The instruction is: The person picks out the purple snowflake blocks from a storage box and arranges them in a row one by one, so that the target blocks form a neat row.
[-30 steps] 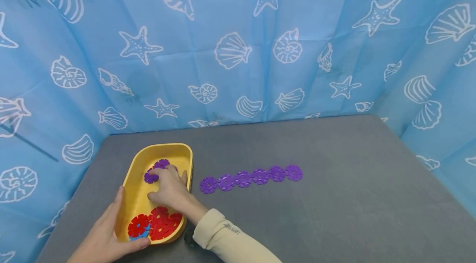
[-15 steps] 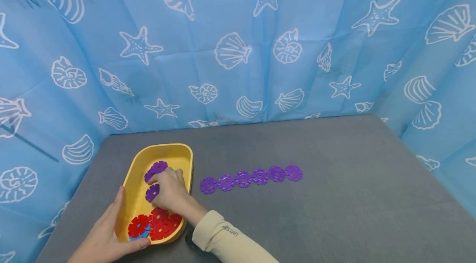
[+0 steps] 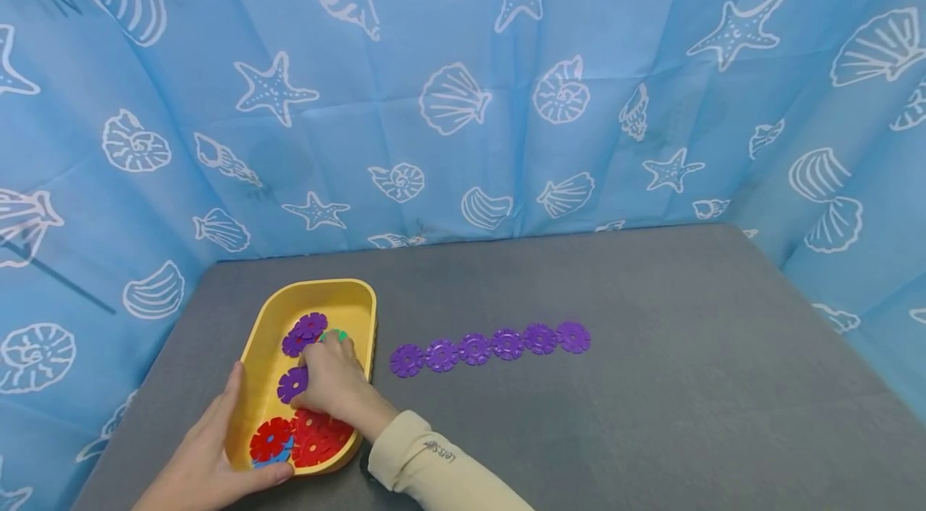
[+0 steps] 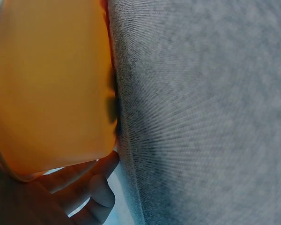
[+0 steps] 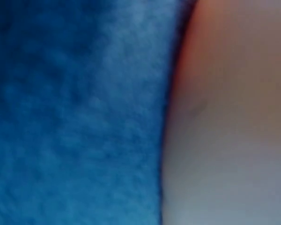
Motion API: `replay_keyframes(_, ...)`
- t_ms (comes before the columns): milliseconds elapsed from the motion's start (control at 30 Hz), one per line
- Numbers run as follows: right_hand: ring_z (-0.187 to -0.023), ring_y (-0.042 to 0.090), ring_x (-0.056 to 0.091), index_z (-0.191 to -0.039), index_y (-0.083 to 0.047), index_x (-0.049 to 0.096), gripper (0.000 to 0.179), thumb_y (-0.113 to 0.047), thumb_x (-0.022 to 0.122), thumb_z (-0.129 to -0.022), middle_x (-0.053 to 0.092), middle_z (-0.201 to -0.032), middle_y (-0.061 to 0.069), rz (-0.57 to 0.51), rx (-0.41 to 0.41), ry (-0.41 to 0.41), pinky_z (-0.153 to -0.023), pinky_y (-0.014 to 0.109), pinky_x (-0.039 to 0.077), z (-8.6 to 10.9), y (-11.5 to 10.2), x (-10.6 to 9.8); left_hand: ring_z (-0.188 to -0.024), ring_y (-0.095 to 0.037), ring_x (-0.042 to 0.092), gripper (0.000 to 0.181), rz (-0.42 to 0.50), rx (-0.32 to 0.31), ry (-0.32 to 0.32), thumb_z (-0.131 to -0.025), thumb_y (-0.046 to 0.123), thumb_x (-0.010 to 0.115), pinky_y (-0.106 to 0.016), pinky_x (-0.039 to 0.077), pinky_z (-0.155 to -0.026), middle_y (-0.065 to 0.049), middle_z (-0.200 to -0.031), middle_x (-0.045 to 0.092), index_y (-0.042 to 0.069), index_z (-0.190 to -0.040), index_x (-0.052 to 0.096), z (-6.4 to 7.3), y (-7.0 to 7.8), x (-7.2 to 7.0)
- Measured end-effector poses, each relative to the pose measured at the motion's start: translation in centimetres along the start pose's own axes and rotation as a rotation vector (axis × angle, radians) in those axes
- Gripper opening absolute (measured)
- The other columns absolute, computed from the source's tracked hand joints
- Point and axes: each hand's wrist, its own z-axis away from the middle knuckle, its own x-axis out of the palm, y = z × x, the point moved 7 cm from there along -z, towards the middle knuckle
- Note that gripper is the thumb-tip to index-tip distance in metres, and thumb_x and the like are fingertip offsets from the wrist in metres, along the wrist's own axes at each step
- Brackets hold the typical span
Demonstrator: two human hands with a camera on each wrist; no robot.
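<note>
A yellow tray (image 3: 354, 290) at the left of the table holds notched, flower-shaped plastic discs. My left hand (image 3: 198, 447) grips its near left corner, thumb on the front rim and fingers along the side; in the left wrist view, curled fingers (image 4: 86, 187) show at the tray's outside. Inside the tray, my right hand (image 3: 336, 382) has curled fingers and thumb at a purple disc (image 3: 292, 386), partly hidden by the hand. Beyond it lie other purple discs (image 3: 311, 324) and a green disc (image 3: 342, 335). Red discs (image 3: 313, 447) and a blue piece (image 3: 271, 459) fill the near end.
A row of several purple discs (image 3: 475, 349), edge to edge, lies on the grey table (image 3: 651, 382) right of the tray. A blue curtain (image 3: 463, 157) with white shell prints stands behind and at both sides. The right wrist view is blurred.
My right hand has drawn toward the tray's near end, and a purple disc has come nearer with it, apart from the other purple ones. The green disc now shows more. My left hand stays put.
</note>
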Motion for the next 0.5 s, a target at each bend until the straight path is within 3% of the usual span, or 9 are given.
replay_keyframes(167, -0.097, 0.004, 0.061, -0.106, -0.023, 0.071, 0.039, -0.024, 0.093, -0.074, 0.068, -0.108, -0.01, -0.113, -0.063, -0.026, -0.074, 0.015, 0.054, -0.17, -0.36, 0.03, -0.126, -0.05, 0.048, 0.138, 0.005, -0.02, -0.021, -0.082, 0.06, 0.076, -0.054, 0.06, -0.09, -0.036, -0.155, 0.026, 0.005, -0.159, -0.025, -0.11, -0.04, 0.03)
replay_keyframes(300, -0.089, 0.002, 0.064, -0.112, -0.023, 0.073, 0.039, -0.018, 0.091, -0.078, 0.072, -0.107, -0.01, -0.168, -0.066, -0.056, -0.067, 0.015, 0.055, -0.16, -0.5, 0.18, -0.126, -0.049, 0.048, 0.138, 0.008, -0.033, -0.02, -0.081, 0.063, 0.075, -0.051, 0.062, -0.088, -0.035, -0.155, 0.026, 0.008, -0.159, -0.026, -0.08, -0.11, 0.05)
replay_keyframes(500, -0.064, 0.002, 0.051, -0.117, -0.026, 0.074, 0.042, -0.02, 0.09, -0.079, 0.062, -0.075, -0.009, -0.184, -0.072, -0.065, -0.054, 0.013, 0.047, -0.1, -0.69, 0.12, -0.126, -0.046, 0.049, 0.14, 0.025, -0.046, -0.016, -0.079, 0.064, 0.076, -0.047, 0.063, -0.085, -0.033, -0.156, 0.026, 0.01, -0.159, -0.025, 0.05, -0.13, 0.13)
